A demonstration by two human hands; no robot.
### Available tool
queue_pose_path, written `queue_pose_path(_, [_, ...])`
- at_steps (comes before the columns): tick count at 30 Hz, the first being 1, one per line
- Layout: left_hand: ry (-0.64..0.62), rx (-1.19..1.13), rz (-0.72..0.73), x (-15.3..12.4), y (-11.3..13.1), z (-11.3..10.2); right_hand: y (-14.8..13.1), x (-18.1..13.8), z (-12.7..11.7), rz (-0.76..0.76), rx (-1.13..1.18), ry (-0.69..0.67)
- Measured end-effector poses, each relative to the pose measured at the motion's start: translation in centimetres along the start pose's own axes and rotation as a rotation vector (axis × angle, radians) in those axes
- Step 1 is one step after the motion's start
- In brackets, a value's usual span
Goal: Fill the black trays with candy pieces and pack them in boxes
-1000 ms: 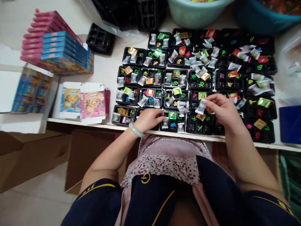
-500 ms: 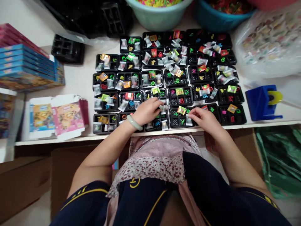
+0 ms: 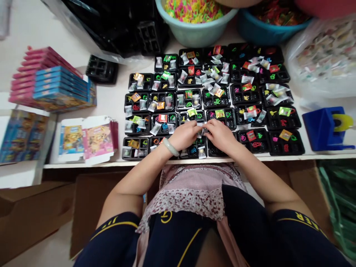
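My left hand (image 3: 187,135), with a pale bangle (image 3: 170,147) at its wrist, is closed in a pinch above the front-middle trays. Its fingertips grip a small clear-wrapped candy (image 3: 200,128). My right hand (image 3: 220,134) meets it there, thumb and fingers pinched on the same wrapped bit; the fingers partly hide it. Beneath them are black compartment trays (image 3: 233,124) holding coloured plastic trinkets, foil sachets and clear-wrapped sweets. Another clear-wrapped candy (image 3: 201,152) lies in the tray under my left hand. The right hand covers much of the tray below it.
Tubs of small trinkets (image 3: 198,31) and of red packets (image 3: 274,26) stand behind. At the right are a clear bag of wrapped sweets (image 3: 319,63) and a blue tape dispenser (image 3: 324,128). Stacked boxes (image 3: 62,87), flat cartons (image 3: 97,141) and spare trays (image 3: 102,69) sit left.
My right hand has moved left from the neighbouring tray and joined my left hand at its fingertips. The whole view has shifted, so the table's things appear further right.
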State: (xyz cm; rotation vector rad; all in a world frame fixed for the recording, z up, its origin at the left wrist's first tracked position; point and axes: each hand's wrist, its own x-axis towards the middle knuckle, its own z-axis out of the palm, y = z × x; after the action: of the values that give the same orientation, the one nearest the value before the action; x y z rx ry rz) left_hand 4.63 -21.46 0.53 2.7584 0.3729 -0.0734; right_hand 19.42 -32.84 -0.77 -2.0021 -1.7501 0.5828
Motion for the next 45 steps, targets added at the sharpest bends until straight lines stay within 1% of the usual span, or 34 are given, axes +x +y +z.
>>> queue_pose_path(3, [-0.02,-0.035,0.043,0.1,-0.5,0.1,0.4,0.3,0.1,0.041,0.085,0.008])
queue_pose_path(6, [-0.043,-0.032,0.063,0.3,-0.8,0.1,1.4,-0.1,-0.9,0.113,0.294,0.021])
queue_pose_path(9, [-0.068,0.028,0.08,0.5,-1.0,-0.1,2.5,-1.3,-2.4,0.213,0.508,0.048])
queue_pose_path(11, [-0.081,0.058,0.096,0.7,-0.9,-0.2,2.9,-2.6,-3.1,0.231,0.527,0.013])
queue_pose_path(15, [-0.08,0.045,0.12,0.8,-0.9,-0.3,2.4,-4.9,-3.0,0.165,0.369,-0.168])
queue_pose_path(17, [-0.07,0.037,0.123,0.8,-0.9,-0.4,2.0,-5.5,-2.7,0.143,0.3,-0.193])
queue_pose_path(18, [-0.068,0.042,0.124,0.9,-1.0,-0.4,2.0,-5.6,-2.8,0.131,0.282,-0.173])
queue_pose_path(20, [-0.073,0.07,0.126,1.0,-1.1,-0.3,2.6,-5.7,-3.4,0.125,0.246,-0.082])
queue_pose_path(22, [-0.083,0.106,0.127,1.1,-1.3,-0.3,4.1,-5.6,-4.5,0.159,0.156,0.04])
queue_pose_path(24, [-0.093,0.131,0.13,1.3,-1.5,-0.3,6.2,-5.6,-5.7,0.212,-0.006,0.14])
queue_pose_path(26, [-0.1,0.145,0.136,1.6,-1.6,-0.2,8.3,-5.5,-6.5,0.239,-0.167,0.175])
queue_pose_path(29, [-0.092,0.191,0.149,1.8,-1.7,-0.2,10.4,-5.4,-6.7,0.223,-0.302,0.133])
queue_pose_path(32, [-0.079,0.24,0.175,1.9,-1.7,-0.3,10.9,-5.1,-6.6,0.201,-0.34,0.089])
queue_pose_path(34, [-0.06,0.232,0.198,1.8,-1.8,-0.5,11.1,-5.0,-6.7,0.185,-0.335,0.063])
queue_pose_path(38, [0.027,0.138,0.208,1.8,-2.1,-1.1,11.7,-4.8,-6.9,0.135,-0.308,0.009])
queue_pose_path(41, [0.083,0.04,0.196,2.0,-2.2,-1.3,11.9,-4.6,-6.7,0.117,-0.312,0.003])
queue_pose_path(45, [0.109,-0.012,0.189,2.8,-1.4,-1.2,11.3,-4.4,-6.3,0.09,-0.314,0.01])
